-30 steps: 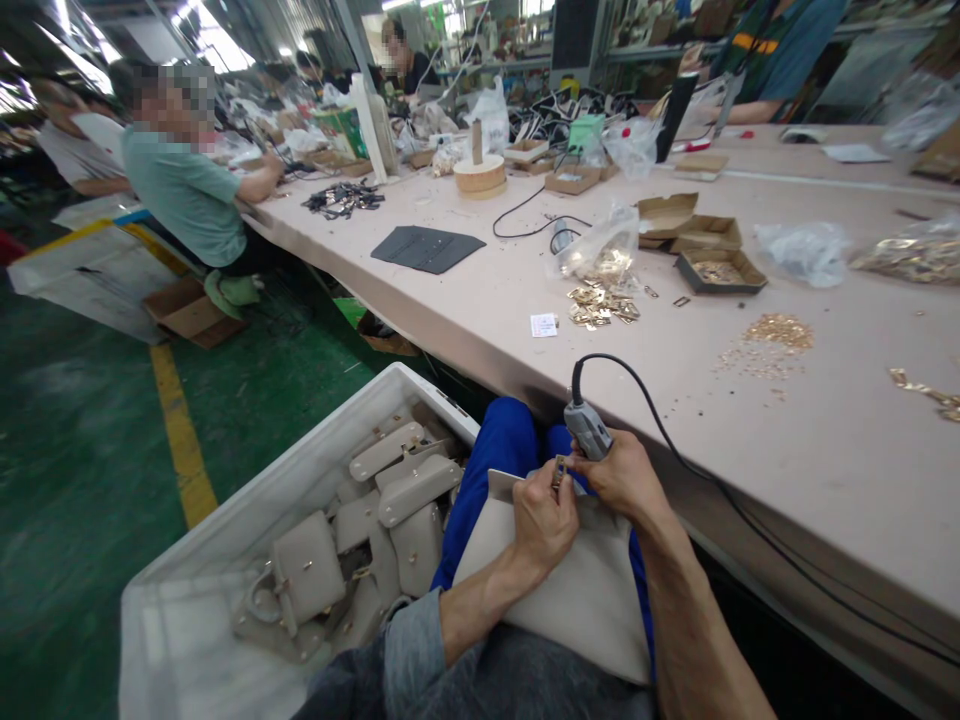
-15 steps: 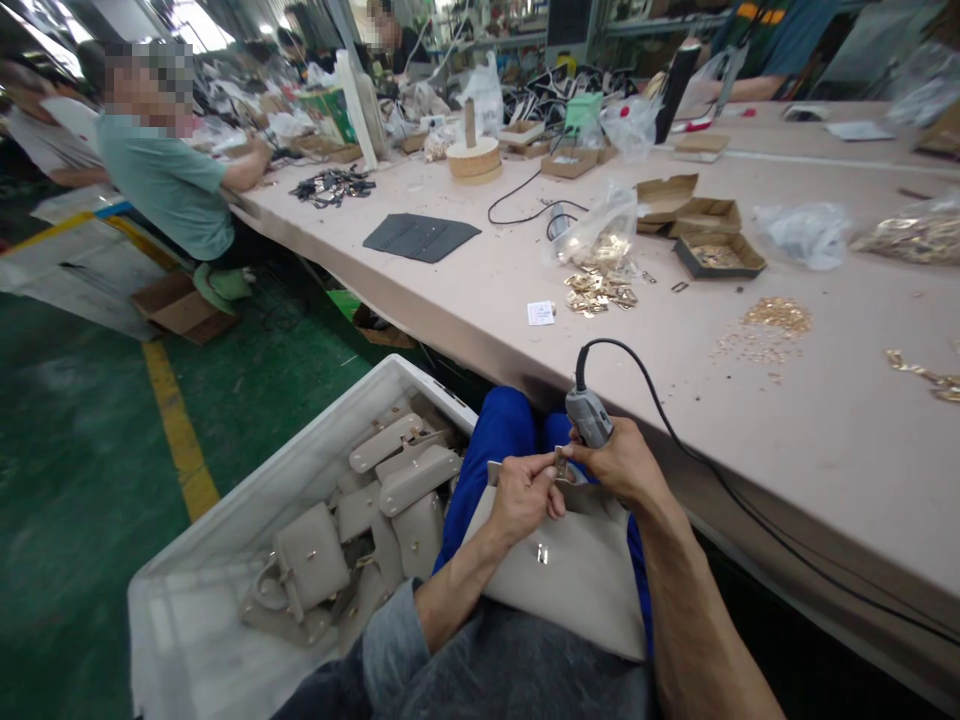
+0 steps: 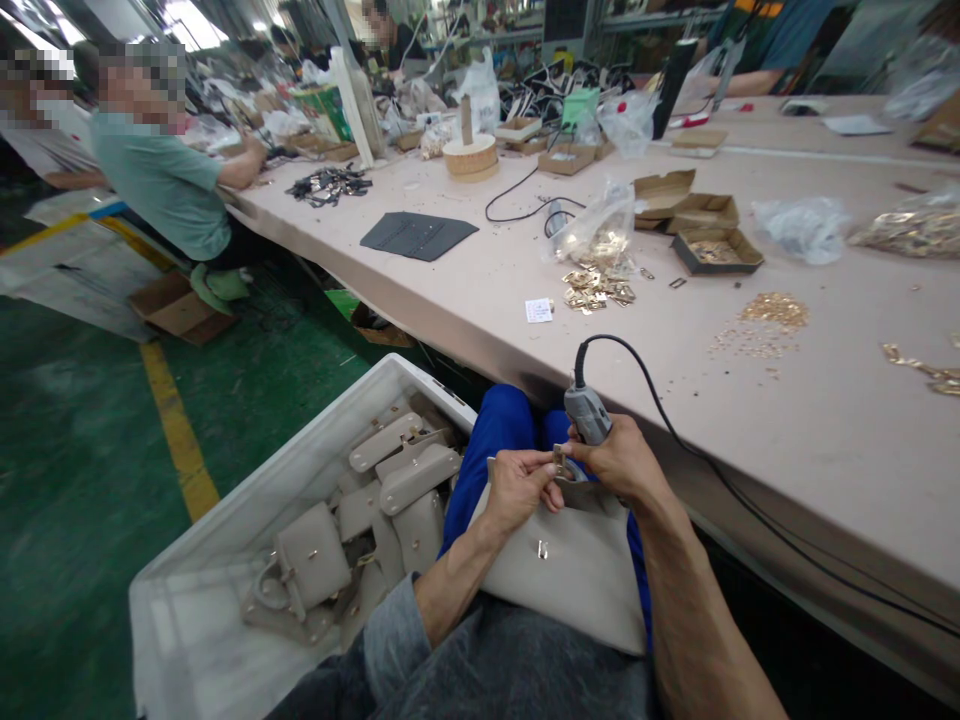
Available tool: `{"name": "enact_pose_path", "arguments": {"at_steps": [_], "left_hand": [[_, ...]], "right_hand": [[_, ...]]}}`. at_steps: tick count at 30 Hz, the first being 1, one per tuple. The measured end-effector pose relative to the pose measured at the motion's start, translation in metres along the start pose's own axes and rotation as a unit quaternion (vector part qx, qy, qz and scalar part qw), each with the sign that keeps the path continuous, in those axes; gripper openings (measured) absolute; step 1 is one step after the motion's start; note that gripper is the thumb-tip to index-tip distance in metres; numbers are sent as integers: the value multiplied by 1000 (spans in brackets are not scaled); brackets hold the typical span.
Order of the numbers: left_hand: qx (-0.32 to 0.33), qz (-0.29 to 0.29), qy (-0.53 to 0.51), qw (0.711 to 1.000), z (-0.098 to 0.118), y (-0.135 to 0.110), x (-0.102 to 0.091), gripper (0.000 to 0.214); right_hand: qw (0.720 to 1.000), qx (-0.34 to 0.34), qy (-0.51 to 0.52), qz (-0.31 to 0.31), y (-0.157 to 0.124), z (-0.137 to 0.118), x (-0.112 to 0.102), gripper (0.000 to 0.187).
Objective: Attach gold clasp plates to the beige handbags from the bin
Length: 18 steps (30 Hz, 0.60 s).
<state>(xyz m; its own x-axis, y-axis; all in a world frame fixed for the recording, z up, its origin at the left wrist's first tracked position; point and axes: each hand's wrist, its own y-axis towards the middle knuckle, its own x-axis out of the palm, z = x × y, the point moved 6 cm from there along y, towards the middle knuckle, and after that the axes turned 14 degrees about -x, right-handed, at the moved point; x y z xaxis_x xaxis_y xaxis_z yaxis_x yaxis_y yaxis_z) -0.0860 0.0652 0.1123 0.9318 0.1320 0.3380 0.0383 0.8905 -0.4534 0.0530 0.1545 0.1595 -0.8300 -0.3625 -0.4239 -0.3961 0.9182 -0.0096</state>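
Metal-looking fitting [image 3: 559, 460] sits pinched between thumb and forefinger of the left hand [image 3: 519, 488], while the right hand [image 3: 621, 455] wraps a grey corded tool [image 3: 587, 414], its fingertips touching or just beside the fitting. The beige bag [image 3: 576, 575] lies across the blue-clad lap [image 3: 499, 425]. Good work here probably means bracing the fitting squarely and holding fingers off the tool's working end, which is hidden. The table [image 3: 825, 440] edge runs near the tool; the white crate [image 3: 195, 610] leaves more headroom leftward.
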Motion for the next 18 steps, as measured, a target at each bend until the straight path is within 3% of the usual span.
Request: {"name": "enact_pose_path", "arguments": {"at_steps": [8, 13, 18], "left_hand": [[7, 18, 28, 999, 1, 1, 3, 48], [11, 85, 67, 994, -4, 8, -3, 46], [15, 106, 52, 993, -6, 13, -9, 45]], "right_hand": [[1000, 5, -10, -2, 1, 2, 2, 24], [1000, -2, 4, 6, 2, -3, 6, 19], [995, -7, 94, 44, -3, -17, -25, 25]]}}
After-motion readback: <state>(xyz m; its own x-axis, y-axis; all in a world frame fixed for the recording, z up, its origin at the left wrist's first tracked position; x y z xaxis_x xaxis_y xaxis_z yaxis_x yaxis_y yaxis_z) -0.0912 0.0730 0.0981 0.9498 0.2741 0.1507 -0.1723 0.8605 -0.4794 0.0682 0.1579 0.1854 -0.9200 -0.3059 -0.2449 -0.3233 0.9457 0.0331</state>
